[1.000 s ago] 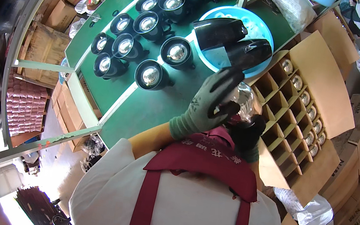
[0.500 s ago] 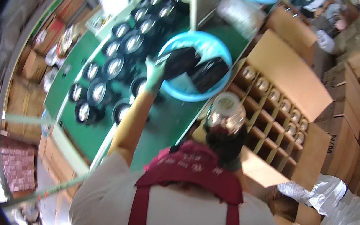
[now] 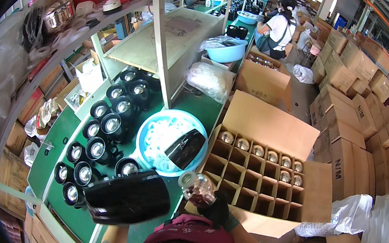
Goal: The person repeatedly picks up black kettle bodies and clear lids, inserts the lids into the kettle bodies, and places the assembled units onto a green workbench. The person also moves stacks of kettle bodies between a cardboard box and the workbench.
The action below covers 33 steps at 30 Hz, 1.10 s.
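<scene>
A glossy black flask casing [image 3: 129, 197] is held up on its side over the near end of the green bench. My left hand is hidden behind it; only the left forearm [image 3: 113, 237] shows below. In a dark glove, my right hand [image 3: 218, 209] is closed around a silvery glass flask liner [image 3: 198, 190], whose pale neck points up and left. Beyond the hands, a light blue basin [image 3: 138, 139] holds many pale rings and a second black casing [image 3: 185, 148]. Left of the basin stand several black casings [image 3: 96, 148] with shiny silver centres.
An open divided carton [image 3: 274, 117] stands right of the basin, with silvery liners [image 3: 258, 151] in its far and right cells. A metal post [image 3: 160, 42] rises from the bench [image 3: 197, 103]. Stacked cartons [image 3: 348, 163] line the right side. Another person [image 3: 280, 31] sits farther back.
My left hand has brought one black casing out of the basin toward me, turning it sideways. The liner in my right hand has stayed near the carton. The view has tilted up.
</scene>
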{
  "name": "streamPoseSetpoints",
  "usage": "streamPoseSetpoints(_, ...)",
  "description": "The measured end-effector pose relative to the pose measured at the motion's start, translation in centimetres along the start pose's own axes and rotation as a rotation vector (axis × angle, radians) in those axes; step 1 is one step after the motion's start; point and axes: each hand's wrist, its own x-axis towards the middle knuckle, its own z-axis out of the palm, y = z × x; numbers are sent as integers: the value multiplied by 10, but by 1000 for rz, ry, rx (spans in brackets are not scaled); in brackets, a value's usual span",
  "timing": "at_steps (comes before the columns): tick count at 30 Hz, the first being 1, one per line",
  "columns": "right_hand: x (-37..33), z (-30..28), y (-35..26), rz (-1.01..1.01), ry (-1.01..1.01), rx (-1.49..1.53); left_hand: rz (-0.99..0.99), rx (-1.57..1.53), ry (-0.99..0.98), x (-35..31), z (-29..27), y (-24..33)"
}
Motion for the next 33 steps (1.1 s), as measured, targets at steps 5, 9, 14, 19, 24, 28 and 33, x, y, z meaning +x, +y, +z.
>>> streamPoseSetpoints(5, 20, 7, 13, 288, -154, 18, 91, 561, 100, -16, 14, -12)
streamPoseSetpoints(9, 1, -1, 21, 213, -67, -111, 109, -214, 172, -23, 24, 79)
streamPoseSetpoints(14, -8, 13, 34, 173, -36, -298, 66, -300, -332, -93, -17, 83)
streamPoseSetpoints(19, -9, 27, 39, 128, -19, -478, 234, 191, -112, -98, 8, 85)
streamPoseSetpoints(24, -12, 39, 38, 87, -11, -663, 298, 366, -34, -99, 15, 83)
streamPoseSetpoints(28, -1, 51, 36, 91, -28, -802, 202, 444, -50, -102, 16, 94)
streamPoseSetpoints(33, 14, 73, 36, 104, -67, -1016, 287, 488, 28, -111, 18, 78)
